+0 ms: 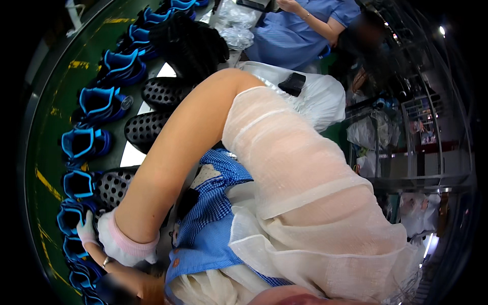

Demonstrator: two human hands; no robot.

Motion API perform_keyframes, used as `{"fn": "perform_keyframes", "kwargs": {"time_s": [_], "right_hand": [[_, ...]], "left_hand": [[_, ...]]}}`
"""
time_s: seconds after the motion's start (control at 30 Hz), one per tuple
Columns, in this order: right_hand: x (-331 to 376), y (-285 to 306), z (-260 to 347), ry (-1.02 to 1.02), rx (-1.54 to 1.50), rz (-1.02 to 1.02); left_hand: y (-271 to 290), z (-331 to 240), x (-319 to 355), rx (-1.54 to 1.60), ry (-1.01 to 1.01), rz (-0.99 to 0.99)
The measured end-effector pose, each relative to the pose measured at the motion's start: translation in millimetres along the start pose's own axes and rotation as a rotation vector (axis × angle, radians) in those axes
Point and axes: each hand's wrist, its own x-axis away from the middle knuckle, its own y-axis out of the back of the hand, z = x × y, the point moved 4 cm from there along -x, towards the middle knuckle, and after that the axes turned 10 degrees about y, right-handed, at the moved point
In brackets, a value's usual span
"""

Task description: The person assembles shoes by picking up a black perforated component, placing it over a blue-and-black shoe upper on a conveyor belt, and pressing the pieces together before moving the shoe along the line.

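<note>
My right arm bends at the elbow and reaches across to the lower left. Its sheer white sleeve (305, 147) covers the upper arm, and the forearm is bare. On my right hand (127, 244) is a white glove with a pink cuff. Its fingers are hidden behind the cuff and forearm, so what it holds cannot be seen. Just above it lies a shoe with a grey-black dotted sole (113, 188). A dark blue shoe with bright blue lining (78, 184) stands beyond, in a long row. My left hand does not show.
Another person's gloved hand (87, 230) touches the shoe row at lower left. More dotted soles (146, 129) and a black pile (190, 48) lie along the line. A co-worker in blue (292, 38) is at the top, near a white bag (317, 96). Racks (422, 137) stand right.
</note>
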Motion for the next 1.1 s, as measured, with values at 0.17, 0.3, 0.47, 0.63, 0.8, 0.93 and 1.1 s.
{"fn": "perform_keyframes", "kwargs": {"time_s": [0.17,0.3,0.47,0.63,0.8,0.93,1.1], "right_hand": [[16.2,-0.3,8.2,0.015,0.04,0.047],[-7.0,-34.5,2.6,0.001,0.121,0.102],[0.0,-30.8,-3.1,-0.098,0.105,0.054],[20.4,-11.7,-9.9,0.02,0.088,0.024],[23.5,7.2,-19.5,0.07,-0.035,-0.044],[1.8,11.4,-13.3,-0.005,-0.095,-0.093],[-7.1,7.3,-3.7,0.159,-0.083,-0.392]], "left_hand": [[-8.1,-17.8,16.4,0.064,-0.014,-0.145],[-6.3,-43.6,30.2,-0.113,0.034,-0.12],[-8.7,-31.8,21.1,-0.063,0.002,-0.165],[4.5,-39.5,50.5,-0.129,0.004,-0.281],[15.4,-76.0,113.5,-0.327,-0.171,-0.535],[59.1,-59.1,165.2,-0.066,-0.32,-0.697],[64.6,-53.6,191.9,0.302,-0.335,-0.582]]}}
